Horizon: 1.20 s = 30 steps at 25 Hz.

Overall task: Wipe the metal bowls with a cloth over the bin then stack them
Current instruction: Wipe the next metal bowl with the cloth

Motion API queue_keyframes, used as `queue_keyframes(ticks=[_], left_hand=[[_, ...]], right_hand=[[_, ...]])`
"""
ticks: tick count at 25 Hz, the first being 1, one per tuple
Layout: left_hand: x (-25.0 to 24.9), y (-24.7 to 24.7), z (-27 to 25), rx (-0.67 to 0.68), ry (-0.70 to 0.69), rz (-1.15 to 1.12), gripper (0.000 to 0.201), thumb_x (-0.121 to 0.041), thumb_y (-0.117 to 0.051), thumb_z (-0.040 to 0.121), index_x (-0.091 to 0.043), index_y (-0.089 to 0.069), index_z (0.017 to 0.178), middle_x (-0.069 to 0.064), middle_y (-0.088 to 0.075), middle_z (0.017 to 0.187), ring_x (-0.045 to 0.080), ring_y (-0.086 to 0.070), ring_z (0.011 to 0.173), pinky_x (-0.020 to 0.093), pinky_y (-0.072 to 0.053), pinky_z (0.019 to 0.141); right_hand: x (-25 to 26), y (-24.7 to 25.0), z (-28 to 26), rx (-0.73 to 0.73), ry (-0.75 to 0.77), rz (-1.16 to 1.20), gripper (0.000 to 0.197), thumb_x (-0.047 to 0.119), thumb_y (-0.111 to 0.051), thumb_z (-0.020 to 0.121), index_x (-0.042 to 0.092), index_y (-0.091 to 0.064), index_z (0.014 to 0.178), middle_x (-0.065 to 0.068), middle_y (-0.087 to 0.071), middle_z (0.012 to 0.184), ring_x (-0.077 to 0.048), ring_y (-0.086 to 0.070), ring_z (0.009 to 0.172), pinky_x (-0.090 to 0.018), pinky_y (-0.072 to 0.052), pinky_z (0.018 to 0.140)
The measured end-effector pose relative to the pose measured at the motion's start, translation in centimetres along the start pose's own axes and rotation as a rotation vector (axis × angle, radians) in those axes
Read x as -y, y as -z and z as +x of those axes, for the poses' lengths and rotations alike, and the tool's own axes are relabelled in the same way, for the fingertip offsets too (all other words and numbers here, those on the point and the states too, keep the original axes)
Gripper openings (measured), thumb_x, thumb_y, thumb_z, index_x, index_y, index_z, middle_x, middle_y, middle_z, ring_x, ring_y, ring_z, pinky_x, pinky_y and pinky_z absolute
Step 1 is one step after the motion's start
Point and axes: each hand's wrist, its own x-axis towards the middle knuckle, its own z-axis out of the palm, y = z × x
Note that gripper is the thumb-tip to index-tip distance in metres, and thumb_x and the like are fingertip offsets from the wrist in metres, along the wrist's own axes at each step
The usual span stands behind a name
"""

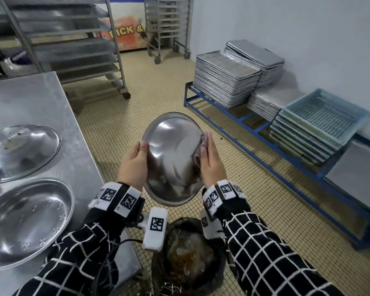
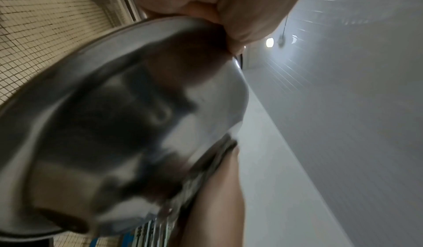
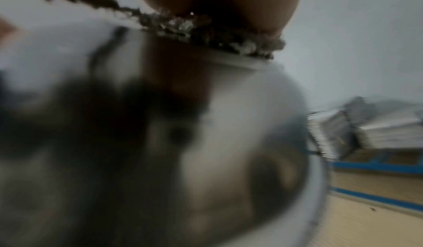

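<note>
- While held tilted above the bin (image 1: 188,253), the metal bowl (image 1: 171,154) is mid-wipe, its outer side toward the camera.
- Left hand (image 1: 134,165): grip clamped on the bowl's rim, thumb over the edge.
- Right hand (image 1: 212,165): fingers straight, pressing the cloth (image 1: 203,144) to the bowl's wall.
- On the worktop (image 1: 41,99), an inverted bowl (image 1: 19,150) and an upright bowl (image 1: 26,221) lie apart; stacking apparently remains, though their wiped state cannot be told.
</note>
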Motion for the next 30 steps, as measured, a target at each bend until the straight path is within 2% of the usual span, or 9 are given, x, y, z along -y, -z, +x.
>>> queue_keyframes(ticks=[2,4,6,9,12,17,22,26,30], left_hand=[[0.3,0.7,0.5,-0.053,0.009,-0.012,0.025,-0.035,-0.043,0.100,-0.026,-0.065,0.090,0.003,-0.068,0.098,0.024,-0.063,0.100,0.044,-0.048,0.097],[0.6,1.0,0.8,-0.093,0.016,-0.026,0.026,-0.033,-0.043,0.100,-0.026,-0.065,0.090,0.001,-0.067,0.096,0.024,-0.063,0.101,0.046,-0.047,0.099],[0.6,1.0,0.7,-0.097,0.001,0.019,0.027,-0.033,-0.041,0.100,-0.025,-0.063,0.085,0.001,-0.065,0.091,0.027,-0.062,0.097,0.046,-0.048,0.097],[0.0,0.4,-0.2,-0.033,-0.061,0.057,0.029,-0.033,-0.041,0.101,-0.018,-0.059,0.085,0.004,-0.059,0.081,0.023,-0.056,0.079,0.041,-0.048,0.084],[-0.6,0.2,-0.6,0.009,-0.074,0.035,0.030,-0.035,-0.041,0.100,-0.016,-0.061,0.089,0.004,-0.060,0.084,0.021,-0.057,0.079,0.038,-0.049,0.078],[-0.1,1.0,0.4,-0.089,-0.058,-0.024,0.029,-0.035,-0.042,0.100,-0.027,-0.065,0.084,0.008,-0.067,0.093,0.028,-0.063,0.093,0.043,-0.051,0.091],[0.3,0.4,-0.1,-0.106,-0.070,-0.002,0.029,-0.031,-0.042,0.101,-0.024,-0.059,0.078,0.001,-0.061,0.083,0.021,-0.058,0.085,0.045,-0.048,0.089],[-0.4,0.0,-0.7,-0.059,-0.069,-0.016,0.027,-0.034,-0.042,0.100,-0.023,-0.061,0.086,0.002,-0.063,0.086,0.021,-0.060,0.084,0.037,-0.051,0.081],[-0.3,0.1,-0.9,-0.077,-0.051,-0.052,0.028,-0.038,-0.041,0.100,-0.029,-0.064,0.087,0.006,-0.067,0.096,0.026,-0.063,0.094,0.041,-0.052,0.086]], right_hand=[[-1.8,-0.3,-2.4,0.088,0.016,-0.022,0.057,0.044,-0.024,0.099,0.047,0.009,0.146,0.000,-0.018,0.157,-0.029,-0.048,0.125,-0.031,-0.053,0.084],[-2.4,-2.0,-4.6,0.155,0.189,-0.057,0.059,0.041,-0.022,0.100,0.037,0.013,0.147,0.008,0.008,0.159,-0.021,-0.010,0.146,-0.049,-0.028,0.113],[-0.9,-4.1,-5.7,0.127,0.357,-0.127,0.059,0.038,-0.021,0.101,0.023,0.008,0.151,0.005,0.016,0.158,-0.015,0.012,0.146,-0.051,-0.010,0.118],[3.0,-4.5,-3.9,-0.036,0.496,-0.184,0.057,0.035,-0.023,0.100,0.016,-0.007,0.152,-0.004,0.001,0.160,-0.022,0.006,0.147,-0.049,-0.006,0.118],[4.2,-2.7,-0.3,-0.230,0.414,-0.148,0.055,0.038,-0.022,0.100,0.016,-0.020,0.150,-0.003,-0.013,0.159,-0.021,-0.005,0.147,-0.047,-0.013,0.118],[-0.5,-1.1,-2.0,-0.088,0.079,0.068,0.057,0.046,-0.022,0.097,0.035,-0.004,0.150,0.011,-0.006,0.159,-0.020,-0.020,0.144,-0.052,-0.038,0.106],[0.1,-5.0,-5.7,0.016,0.438,-0.141,0.059,0.038,-0.018,0.100,0.020,0.004,0.151,0.000,0.010,0.159,-0.018,0.010,0.146,-0.052,-0.008,0.117],[4.3,-4.2,-2.6,-0.129,0.558,-0.197,0.055,0.032,-0.026,0.099,0.022,-0.011,0.151,-0.003,-0.007,0.159,-0.021,0.001,0.147,-0.048,-0.010,0.118],[4.4,-2.1,1.0,-0.236,0.415,-0.124,0.051,0.037,-0.024,0.100,0.022,-0.027,0.148,0.001,-0.024,0.156,-0.018,-0.015,0.145,-0.047,-0.020,0.116]])
